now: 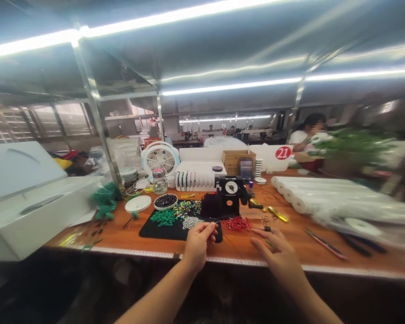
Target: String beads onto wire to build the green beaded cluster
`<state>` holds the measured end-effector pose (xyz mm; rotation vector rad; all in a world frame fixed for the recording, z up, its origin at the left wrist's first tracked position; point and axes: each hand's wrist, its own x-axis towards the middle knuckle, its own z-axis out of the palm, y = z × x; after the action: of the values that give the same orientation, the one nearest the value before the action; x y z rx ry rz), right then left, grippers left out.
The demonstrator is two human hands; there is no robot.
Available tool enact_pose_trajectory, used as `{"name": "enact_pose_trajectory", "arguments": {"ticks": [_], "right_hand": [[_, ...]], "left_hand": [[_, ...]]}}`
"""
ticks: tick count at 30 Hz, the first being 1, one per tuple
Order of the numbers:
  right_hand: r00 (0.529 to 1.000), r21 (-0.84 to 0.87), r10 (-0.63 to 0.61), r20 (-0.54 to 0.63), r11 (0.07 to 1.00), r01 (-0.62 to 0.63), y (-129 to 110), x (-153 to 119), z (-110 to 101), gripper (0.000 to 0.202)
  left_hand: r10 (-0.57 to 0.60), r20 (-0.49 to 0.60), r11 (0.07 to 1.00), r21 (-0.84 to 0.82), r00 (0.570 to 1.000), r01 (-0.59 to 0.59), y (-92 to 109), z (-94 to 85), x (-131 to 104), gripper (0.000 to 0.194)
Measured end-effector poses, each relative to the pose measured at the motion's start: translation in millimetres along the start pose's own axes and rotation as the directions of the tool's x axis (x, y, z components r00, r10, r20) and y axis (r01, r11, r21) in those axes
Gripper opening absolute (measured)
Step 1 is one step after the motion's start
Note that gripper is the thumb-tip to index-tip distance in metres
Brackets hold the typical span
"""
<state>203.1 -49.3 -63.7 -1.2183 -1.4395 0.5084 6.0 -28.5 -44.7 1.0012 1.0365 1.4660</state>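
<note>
The left hand (198,243) is over the front edge of a black mat (170,234), thumb and forefinger pressed together; whether something thin is pinched there is too small to tell. The right hand (279,252) is above the wooden table (238,248), its thumb and fingers parted. A small green piece (269,243) shows in that gap, and I cannot tell whether the hand touches it.

The heap of red pieces (236,224) lies between the two hands, at the foot of a black machine (230,202) with a round dial. On the mat, just beyond the left hand, are silver beads (191,222), with mixed coloured beads (188,208) behind them and green pieces (164,218) to their left.

At the back edge of the mat, a round white dish (165,209) is filled with dark beads (166,200). A white plate (138,204) lies just left of it. Behind the dish stands a glass jar (160,185) with a pink lid; its contents are unclear. A white rack (202,189) holds a row of reels (197,179). A cardboard box (229,162) stands behind the machine, its inside hidden. At far left is a large white box (23,225).
</note>
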Motion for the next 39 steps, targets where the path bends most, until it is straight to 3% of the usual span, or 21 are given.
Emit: {"name": "enact_pose_trajectory", "arguments": {"ticks": [2,4,6,8,10,12,14,15,17,20,29,39], "right_hand": [[0.997,-0.037,-0.069,0.015,0.997,0.07,-11,1,1,0.029],[0.988,-0.024,-0.05,0.148,0.998,0.054,-20,2,5,0.026],[0.951,0.03,0.046,0.304,0.998,-0.058,-24,4,10,0.026],[0.91,0.087,0.14,0.389,0.978,-0.187,-24,5,16,0.028],[0.902,0.147,0.175,0.396,0.957,-0.25,-20,4,19,0.03],[0.923,0.189,0.161,0.349,0.953,-0.237,-15,4,20,0.029],[0.953,0.187,0.137,0.271,0.963,-0.192,-11,6,18,0.026],[0.966,0.179,0.122,0.228,0.97,-0.165,-8,7,18,0.025],[0.983,0.164,0.092,0.158,0.979,-0.118,-5,9,18,0.024],[0.991,0.153,0.073,0.115,0.984,-0.09,1,12,21,0.025],[0.986,0.13,0.037,0.161,0.99,-0.058,7,9,23,0.025],[0.982,0.13,0.058,0.179,0.988,-0.082,2,13,21,0.023]], "left_hand": [[0.035,0.065,0.995,0.09,0.997,-0.041,3,5.2,-8,0.022],[0.115,0.156,0.967,0.21,0.981,-0.146,6,13.0,-18,0.02],[0.171,0.226,0.93,0.286,0.959,-0.233,6,21.0,-27,0.021],[0.14,0.244,0.937,0.28,0.96,-0.208,3,25.8,-32,0.023],[0.057,0.27,0.951,0.278,0.961,-0.135,1,24.0,-32,0.027],[0.045,0.3,0.911,0.378,0.953,-0.162,2,14.3,-26,0.024],[0.129,0.295,0.741,0.606,0.947,-0.29,7,-1.6,-16,0.02],[0.195,0.279,0.586,0.736,0.94,-0.339,11,-10.2,-9,0.019],[0.237,0.269,0.231,0.918,0.934,-0.323,19,-25.4,5,0.016],[0.208,0.254,0.048,0.962,0.945,-0.269,28,-35.0,22,0.014],[0.149,0.236,-0.1,0.97,0.96,-0.223,23,-13.2,26,0.012],[0.078,0.264,-0.159,0.955,0.961,-0.25,44,-17.4,52,0.013]]}}
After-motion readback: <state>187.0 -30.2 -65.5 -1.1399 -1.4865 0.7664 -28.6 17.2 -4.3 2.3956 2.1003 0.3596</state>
